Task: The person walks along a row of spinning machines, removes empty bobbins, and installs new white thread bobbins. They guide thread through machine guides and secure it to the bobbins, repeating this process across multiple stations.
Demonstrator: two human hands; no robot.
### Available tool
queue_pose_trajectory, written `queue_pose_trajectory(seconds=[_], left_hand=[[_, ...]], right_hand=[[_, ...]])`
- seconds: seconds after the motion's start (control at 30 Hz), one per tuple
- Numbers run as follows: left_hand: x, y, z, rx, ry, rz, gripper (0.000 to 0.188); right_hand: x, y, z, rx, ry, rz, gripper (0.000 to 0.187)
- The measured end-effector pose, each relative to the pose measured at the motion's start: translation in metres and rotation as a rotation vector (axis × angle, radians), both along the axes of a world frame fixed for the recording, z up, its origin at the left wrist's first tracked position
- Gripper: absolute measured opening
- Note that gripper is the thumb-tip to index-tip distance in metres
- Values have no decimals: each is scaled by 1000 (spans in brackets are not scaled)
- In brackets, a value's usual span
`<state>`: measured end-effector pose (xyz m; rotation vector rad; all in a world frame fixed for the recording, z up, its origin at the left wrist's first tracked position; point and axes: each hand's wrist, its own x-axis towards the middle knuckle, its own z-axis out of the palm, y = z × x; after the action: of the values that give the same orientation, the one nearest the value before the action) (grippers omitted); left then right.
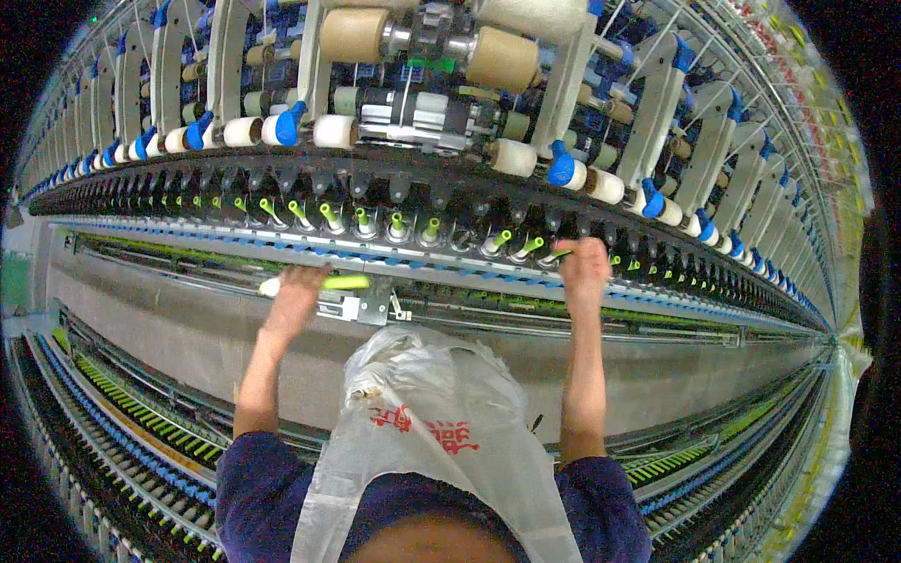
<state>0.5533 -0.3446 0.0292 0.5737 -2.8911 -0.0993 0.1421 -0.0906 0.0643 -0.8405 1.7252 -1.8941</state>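
Note:
My left hand [298, 291] is closed around a yellow-green spinning bobbin [349, 281]; its bare tube end sticks out to the right and a white end shows on the left. It is held below the spindle row, above a metal bracket [361, 306]. Further right, my right hand [587, 267] is at the row, its fingers curled and one digit pointing left beside a green bobbin tube [533, 246]. Whatever it grips, if anything, is too small to make out. Several green-tipped bobbins [363, 221] stand along the row, with one spot between them showing no green tip.
Above the row run white rollers [514, 157], blue-capped arms [561, 167] and tan rolls [355, 36]. A blue-and-white rail [413, 261] passes below the bobbins. A translucent plastic apron [432, 375] covers my front. Another machine row [141, 403] lies behind me across the grey floor [188, 328].

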Motion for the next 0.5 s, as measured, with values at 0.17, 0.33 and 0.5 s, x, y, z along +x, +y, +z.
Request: queue_pose_trajectory(seconds=[0.17, 0.33, 0.5], left_hand=[[35, -9, -58, 1849, 954, 539, 45], [34, -1, -85, 1874, 1054, 823, 28], [40, -1, -78, 1773, 675, 781, 27]], right_hand=[[34, -33, -102, 362, 1071, 651, 19], [56, -59, -166, 655, 1139, 236, 31], [69, -83, -203, 830, 1257, -38, 28]])
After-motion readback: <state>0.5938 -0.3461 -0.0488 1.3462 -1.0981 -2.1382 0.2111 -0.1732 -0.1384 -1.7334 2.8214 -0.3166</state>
